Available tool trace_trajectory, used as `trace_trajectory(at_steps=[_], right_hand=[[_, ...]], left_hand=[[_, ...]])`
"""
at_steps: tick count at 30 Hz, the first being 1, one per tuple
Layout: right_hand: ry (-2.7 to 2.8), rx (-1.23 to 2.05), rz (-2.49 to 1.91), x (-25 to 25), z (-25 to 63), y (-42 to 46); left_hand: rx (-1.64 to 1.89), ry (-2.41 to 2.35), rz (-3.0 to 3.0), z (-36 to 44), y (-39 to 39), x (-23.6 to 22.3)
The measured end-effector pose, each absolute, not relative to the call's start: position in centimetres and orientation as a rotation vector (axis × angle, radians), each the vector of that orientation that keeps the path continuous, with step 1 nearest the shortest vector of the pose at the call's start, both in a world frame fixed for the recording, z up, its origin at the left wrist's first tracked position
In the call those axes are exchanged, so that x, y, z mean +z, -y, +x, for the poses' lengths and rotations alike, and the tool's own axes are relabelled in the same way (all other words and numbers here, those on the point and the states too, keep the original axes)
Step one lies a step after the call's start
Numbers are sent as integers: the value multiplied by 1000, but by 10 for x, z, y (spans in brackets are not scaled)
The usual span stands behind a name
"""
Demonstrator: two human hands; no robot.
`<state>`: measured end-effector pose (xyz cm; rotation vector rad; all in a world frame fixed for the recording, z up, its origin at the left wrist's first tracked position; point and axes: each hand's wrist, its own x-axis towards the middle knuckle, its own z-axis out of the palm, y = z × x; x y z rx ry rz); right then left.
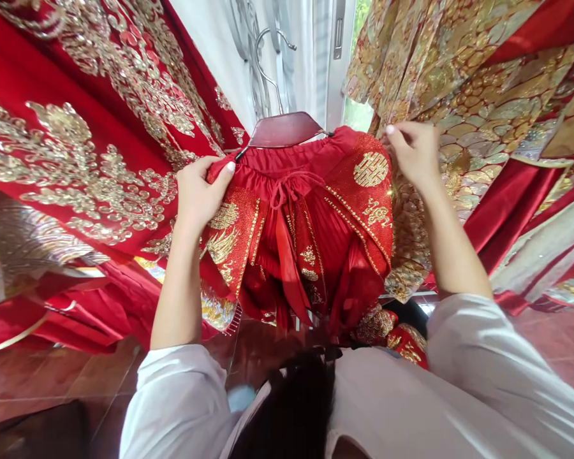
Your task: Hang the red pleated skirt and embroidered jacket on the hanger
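Note:
A red skirt (pixel 335 210) with gold embroidery, pleats and a tied drawstring hangs from a clip hanger (pixel 287 129) that has a dark red bar and a metal hook. At the skirt's upper left corner, my left hand (pixel 201 191) is closed on the waistband, thumb on top beside the hanger's clip. My right hand (pixel 416 153) is pinched at the upper right corner, with thumb and forefinger together. The fabric there is spread out past the clip, though the exact pinch point is partly hidden. Embroidered front panels fan out on both sides of the pleats.
Red garments with gold sequins (pixel 119 83) hang close on the left. A gold patterned garment (pixel 440 95) hangs on the right, near my right hand. Behind the hanger are a white curtain (pixel 310 57) and a door frame. Reddish tiles (pixel 110 382) cover the floor.

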<state>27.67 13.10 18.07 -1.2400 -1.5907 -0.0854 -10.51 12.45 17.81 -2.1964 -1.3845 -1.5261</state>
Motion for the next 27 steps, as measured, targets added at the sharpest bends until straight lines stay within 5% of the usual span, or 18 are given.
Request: trace_trajectory(at_steps=[3, 9, 16, 27], right_hand=[[1317, -356, -1454, 141, 273, -102], [1431, -116, -1572, 102, 266, -78], [1338, -246, -1517, 97, 274, -68], [1333, 412, -1109, 104, 325, -139]], left_hand=[[-1464, 1463, -2177, -101, -124, 181], [-1469, 1497, -2154, -97, -126, 181], [-1498, 1454, -2188, -99, -130, 179], [-1570, 1394, -2193, -101, -142, 173]])
